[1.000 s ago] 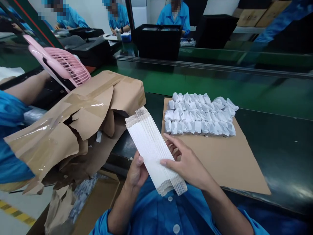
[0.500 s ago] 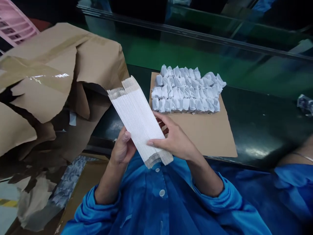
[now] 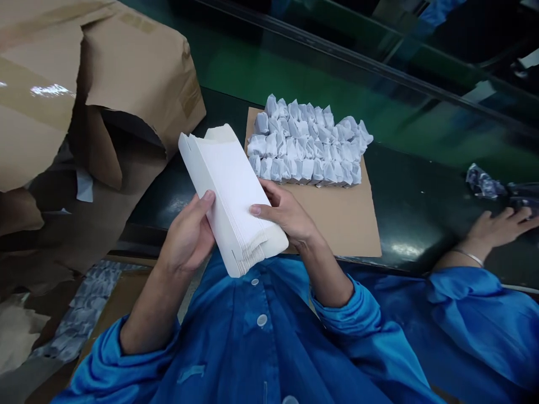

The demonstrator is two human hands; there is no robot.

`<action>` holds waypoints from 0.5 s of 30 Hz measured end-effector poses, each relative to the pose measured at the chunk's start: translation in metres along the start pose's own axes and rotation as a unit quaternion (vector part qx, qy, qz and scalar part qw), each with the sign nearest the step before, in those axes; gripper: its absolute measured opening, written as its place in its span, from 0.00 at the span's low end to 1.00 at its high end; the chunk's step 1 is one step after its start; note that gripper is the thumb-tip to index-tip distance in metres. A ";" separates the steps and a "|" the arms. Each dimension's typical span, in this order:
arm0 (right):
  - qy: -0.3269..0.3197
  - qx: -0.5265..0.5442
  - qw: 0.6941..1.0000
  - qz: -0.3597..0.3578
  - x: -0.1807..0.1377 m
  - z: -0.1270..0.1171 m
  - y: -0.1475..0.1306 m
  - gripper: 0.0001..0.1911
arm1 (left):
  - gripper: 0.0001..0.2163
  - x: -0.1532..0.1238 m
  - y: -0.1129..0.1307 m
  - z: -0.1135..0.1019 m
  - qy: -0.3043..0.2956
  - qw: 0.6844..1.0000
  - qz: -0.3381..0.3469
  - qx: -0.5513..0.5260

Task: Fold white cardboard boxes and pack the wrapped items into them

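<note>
A stack of flat white paper boxes (image 3: 233, 185) is held at a slant in front of my chest, its end flaps and layered edges showing. My left hand (image 3: 187, 233) grips the left edge, thumb on the side and fingers partly behind. My right hand (image 3: 290, 213) closes on the right edge with its thumb across the top face; some fingers are hidden underneath. Just beyond, several small items wrapped in whitish paper (image 3: 305, 143) stand in tight rows on a brown cardboard sheet (image 3: 341, 221).
A large torn carton (image 3: 143, 62) takes up the left side. Below it, more wrapped items (image 3: 90, 297) lie in a box. On the dark table (image 3: 412, 207), at right, a co-worker's hand (image 3: 497, 233) reaches toward a clear plastic-wrapped thing (image 3: 484, 180).
The stack has turned from showing its fanned edges to showing a flat white face. My view has shifted slightly. At right, the co-worker's hand has come into view over the table.
</note>
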State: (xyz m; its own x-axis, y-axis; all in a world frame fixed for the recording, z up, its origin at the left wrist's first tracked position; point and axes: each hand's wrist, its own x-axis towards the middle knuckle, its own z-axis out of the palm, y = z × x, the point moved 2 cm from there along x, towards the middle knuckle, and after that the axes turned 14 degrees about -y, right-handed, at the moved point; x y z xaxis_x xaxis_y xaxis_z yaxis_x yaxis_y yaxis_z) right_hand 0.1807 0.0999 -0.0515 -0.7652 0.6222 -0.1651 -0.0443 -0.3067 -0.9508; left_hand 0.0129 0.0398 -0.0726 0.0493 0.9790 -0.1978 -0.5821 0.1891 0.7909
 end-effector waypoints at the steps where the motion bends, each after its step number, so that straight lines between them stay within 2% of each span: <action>1: 0.001 0.005 1.000 -0.001 0.001 0.000 0.001 0.33 | 0.22 0.000 0.002 0.000 0.005 1.000 -0.004 -0.003; 7: -0.016 0.052 0.998 -0.014 0.004 0.001 0.002 0.33 | 0.23 -0.004 0.012 -0.001 -0.007 1.000 -0.005 -0.021; 11: 0.002 0.090 0.996 -0.013 0.007 0.003 0.006 0.35 | 0.22 -0.008 0.015 -0.003 0.017 0.998 -0.029 -0.052; 15: 0.006 0.114 0.993 -0.016 0.008 0.006 0.011 0.33 | 0.21 -0.010 0.016 -0.006 0.024 0.998 -0.024 -0.061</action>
State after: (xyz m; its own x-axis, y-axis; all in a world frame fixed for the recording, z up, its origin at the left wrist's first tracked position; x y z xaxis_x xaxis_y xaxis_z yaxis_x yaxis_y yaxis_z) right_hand 0.1696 0.0971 -0.0616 -0.7536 0.6422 -0.1403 -0.2137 -0.4412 -0.8716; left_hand -0.0016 0.0325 -0.0614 0.0420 0.9634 -0.2646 -0.6748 0.2227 0.7036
